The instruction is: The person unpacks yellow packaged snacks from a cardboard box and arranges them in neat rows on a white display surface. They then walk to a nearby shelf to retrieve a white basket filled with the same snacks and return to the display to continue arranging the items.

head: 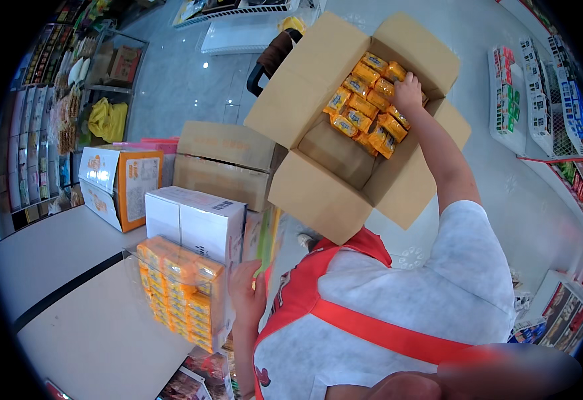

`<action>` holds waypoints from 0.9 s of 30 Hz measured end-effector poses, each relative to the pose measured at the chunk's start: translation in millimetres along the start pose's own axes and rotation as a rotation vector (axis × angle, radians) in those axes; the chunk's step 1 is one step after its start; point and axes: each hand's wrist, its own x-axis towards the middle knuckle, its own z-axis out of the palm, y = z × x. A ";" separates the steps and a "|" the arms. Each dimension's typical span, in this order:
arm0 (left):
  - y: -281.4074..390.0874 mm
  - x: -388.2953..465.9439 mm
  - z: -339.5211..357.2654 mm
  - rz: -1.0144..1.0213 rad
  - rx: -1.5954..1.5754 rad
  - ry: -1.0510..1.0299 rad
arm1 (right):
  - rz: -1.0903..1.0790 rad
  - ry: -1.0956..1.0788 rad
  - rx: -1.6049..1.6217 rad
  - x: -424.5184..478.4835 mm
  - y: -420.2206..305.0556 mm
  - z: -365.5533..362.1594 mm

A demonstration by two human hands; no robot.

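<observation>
An opened cardboard box (pixel 341 155) with its flaps spread holds many orange-wrapped packets (pixel 363 106), bunched towards its far end. My right hand (pixel 408 93) reaches into it over the packets; its fingertips touch or lie close to one at the upper right, and whether they grip it cannot be told. My left hand (pixel 247 287) is raised beside a clear plastic display bin (pixel 216 310), which is filled with stacked rows of similar orange packets. The fingers of that hand are partly hidden near the bin's right side, so any contact is unclear.
A white carton (pixel 196 215) stands just behind the bin, with a brown carton (pixel 221 167) and an orange-and-white carton (pixel 121 185) beyond on the counter (pixel 91 300). Stocked shelves line both sides. A dark handle (pixel 255 80) shows behind the opened box.
</observation>
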 end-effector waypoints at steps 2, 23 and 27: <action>-3.6 3.7 7.7 0.019 -0.040 0.003 | 0.023 0.118 0.005 -1.3 -1.1 17.6; 10.2 108.1 111.2 -0.521 -1.414 -0.063 | -0.063 -0.010 0.668 -119.2 -106.6 -5.7; 8.0 100.3 109.2 -0.467 -1.141 -0.023 | -0.067 -0.199 0.286 -64.6 -85.1 63.4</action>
